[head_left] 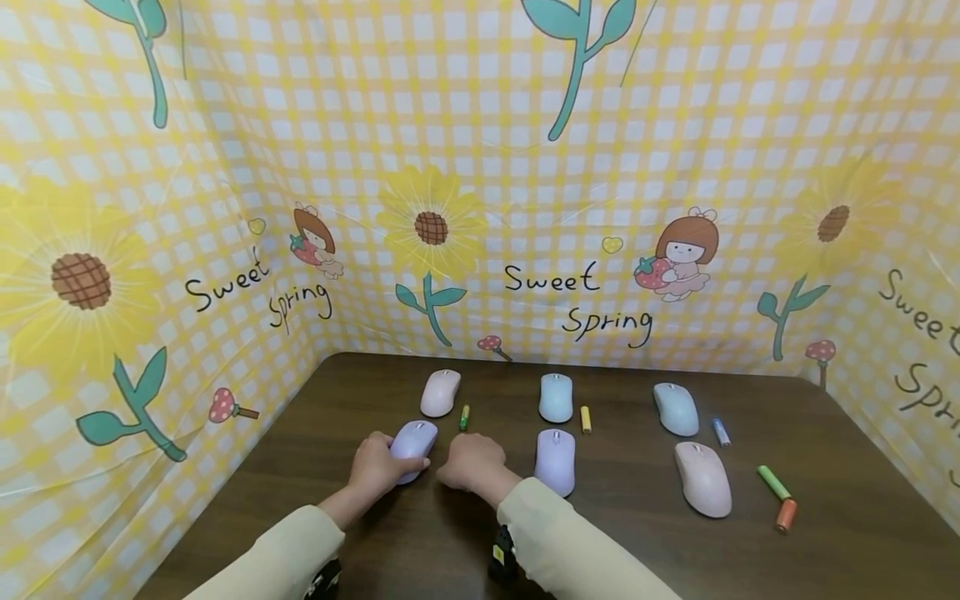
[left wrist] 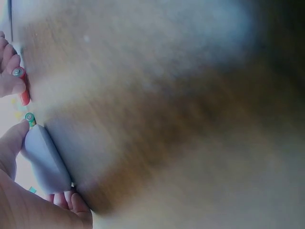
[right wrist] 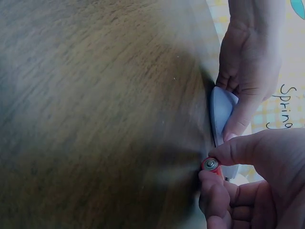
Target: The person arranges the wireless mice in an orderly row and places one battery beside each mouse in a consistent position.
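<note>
At the left of the table, my left hand (head_left: pixel 377 465) holds a purple computer mouse (head_left: pixel 414 442) by its sides, thumb on the near right side. In the left wrist view that mouse (left wrist: pixel 46 160) sits low on the wood between thumb and fingers. Just right of it, my right hand (head_left: pixel 474 461) pinches a red battery (right wrist: pixel 211 164) between thumb and fingers, its button end showing in the right wrist view. The head view hides this battery behind the hand. A green battery (head_left: pixel 465 417) lies beyond the right hand, beside a pale pink mouse (head_left: pixel 440 393).
Mid-table are a blue mouse (head_left: pixel 557 397), a yellow battery (head_left: pixel 586 420) and another purple mouse (head_left: pixel 555 463). Farther right lie a blue mouse (head_left: pixel 676 409), a blue battery (head_left: pixel 721 432), a pink mouse (head_left: pixel 702 480), a green battery (head_left: pixel 773 482) and an orange battery (head_left: pixel 786 515).
</note>
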{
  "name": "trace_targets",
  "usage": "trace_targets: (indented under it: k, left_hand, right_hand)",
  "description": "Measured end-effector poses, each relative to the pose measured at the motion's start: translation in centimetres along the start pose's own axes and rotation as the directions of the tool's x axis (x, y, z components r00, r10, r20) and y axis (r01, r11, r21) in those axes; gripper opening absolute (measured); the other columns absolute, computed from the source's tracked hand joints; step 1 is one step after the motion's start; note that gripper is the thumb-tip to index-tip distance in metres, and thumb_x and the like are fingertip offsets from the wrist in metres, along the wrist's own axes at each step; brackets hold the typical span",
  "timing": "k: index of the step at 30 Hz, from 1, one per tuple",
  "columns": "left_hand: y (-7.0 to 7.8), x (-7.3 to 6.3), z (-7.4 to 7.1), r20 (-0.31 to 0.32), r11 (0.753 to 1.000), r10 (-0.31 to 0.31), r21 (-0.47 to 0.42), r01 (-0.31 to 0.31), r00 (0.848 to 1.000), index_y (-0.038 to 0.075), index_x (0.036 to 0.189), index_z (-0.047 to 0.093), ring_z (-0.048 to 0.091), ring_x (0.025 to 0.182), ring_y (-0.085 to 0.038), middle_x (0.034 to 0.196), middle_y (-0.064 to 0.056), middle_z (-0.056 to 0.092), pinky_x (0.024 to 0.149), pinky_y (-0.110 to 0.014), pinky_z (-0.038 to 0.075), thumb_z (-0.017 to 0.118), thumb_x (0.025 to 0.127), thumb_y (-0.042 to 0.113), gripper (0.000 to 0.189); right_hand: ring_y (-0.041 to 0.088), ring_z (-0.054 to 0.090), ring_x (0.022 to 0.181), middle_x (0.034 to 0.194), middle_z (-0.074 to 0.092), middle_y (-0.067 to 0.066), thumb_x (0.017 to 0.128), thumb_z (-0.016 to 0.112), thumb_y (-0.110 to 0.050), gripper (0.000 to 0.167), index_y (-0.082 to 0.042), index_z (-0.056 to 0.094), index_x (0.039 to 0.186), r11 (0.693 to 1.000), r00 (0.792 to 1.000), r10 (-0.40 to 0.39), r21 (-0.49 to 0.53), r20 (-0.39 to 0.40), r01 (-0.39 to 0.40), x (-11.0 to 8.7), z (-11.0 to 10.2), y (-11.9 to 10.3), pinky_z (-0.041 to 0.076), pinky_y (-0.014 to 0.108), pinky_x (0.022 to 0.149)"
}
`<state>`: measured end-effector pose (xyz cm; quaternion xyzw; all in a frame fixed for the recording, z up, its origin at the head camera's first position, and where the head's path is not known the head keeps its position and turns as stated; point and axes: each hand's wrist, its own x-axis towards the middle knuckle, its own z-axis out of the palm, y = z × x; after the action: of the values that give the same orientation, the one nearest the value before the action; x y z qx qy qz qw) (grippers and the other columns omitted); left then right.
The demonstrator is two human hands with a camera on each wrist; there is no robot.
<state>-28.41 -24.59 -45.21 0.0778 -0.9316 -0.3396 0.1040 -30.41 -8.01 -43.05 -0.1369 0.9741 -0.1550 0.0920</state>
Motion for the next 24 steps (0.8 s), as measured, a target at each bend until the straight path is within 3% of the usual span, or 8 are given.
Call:
trace_targets:
  k: [7, 16, 24]
  left_hand:
    - [0.07, 0.24, 0.02, 0.001, 1.0, 0.021, -0.001, -0.021, 1.0, -0.012, 0.094, 0.06, 0.055, 0.083, -0.033, 0.09, -0.02, 0.058, 0.075, -0.047, 0.046, 0.09, 0.064, 0.031, 0.06]
    - [0.03, 0.06, 0.04, 0.004, 1.0, 0.0, -0.004, 0.0, 1.0, -0.012, 0.096, 0.06, 0.056, 0.085, -0.034, 0.092, -0.02, 0.058, 0.077, -0.047, 0.046, 0.09, 0.065, 0.03, 0.061]
    - [0.07, -0.05, 0.02, -0.001, 1.0, 0.001, 0.001, -0.001, 1.0, -0.012, 0.096, 0.06, 0.056, 0.084, -0.034, 0.092, -0.02, 0.059, 0.076, -0.047, 0.046, 0.09, 0.064, 0.03, 0.061]
  right_hand:
    - [0.019, 0.052, 0.055, 0.055, 0.056, 0.001, 0.082, 0.068, -0.035, 0.033, -0.013, 0.06, 0.059, 1.0, 1.0, -0.002, 0.02, 0.003, 0.002, -0.42, -0.23, -0.24, 0.042, 0.034, 0.05]
    - [0.017, 0.054, 0.048, 0.048, 0.055, 0.0, 0.083, 0.069, -0.032, 0.032, -0.013, 0.06, 0.059, 0.999, 1.0, -0.001, 0.044, 0.027, 0.0, -0.46, -0.2, -0.27, 0.042, 0.032, 0.048]
    - [0.015, 0.054, 0.046, 0.044, 0.053, -0.002, 0.084, 0.071, -0.04, 0.039, -0.014, 0.06, 0.057, 0.999, 1.0, -0.016, 0.036, 0.016, 0.016, -0.63, -0.26, -0.4, 0.042, 0.031, 0.048]
